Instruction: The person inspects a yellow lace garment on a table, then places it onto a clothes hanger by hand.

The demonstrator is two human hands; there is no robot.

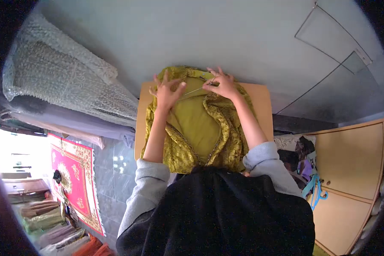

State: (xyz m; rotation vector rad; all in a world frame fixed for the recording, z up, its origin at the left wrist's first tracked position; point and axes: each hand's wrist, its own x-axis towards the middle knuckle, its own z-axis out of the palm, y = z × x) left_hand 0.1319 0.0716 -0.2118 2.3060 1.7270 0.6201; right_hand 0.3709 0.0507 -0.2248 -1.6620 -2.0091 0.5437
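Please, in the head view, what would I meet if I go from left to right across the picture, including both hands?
Red patterned rug, left hand, right hand, blue hanger. The yellow-green garment spans behind both hands, so I leave it out of the order.

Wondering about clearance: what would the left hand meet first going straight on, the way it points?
Probably the upper edge of the yellow-green garment; depth is unclear, so the left hand might pass above it toward the grey wall.

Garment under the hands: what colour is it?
The garment is yellow-green, clearest in the head view.
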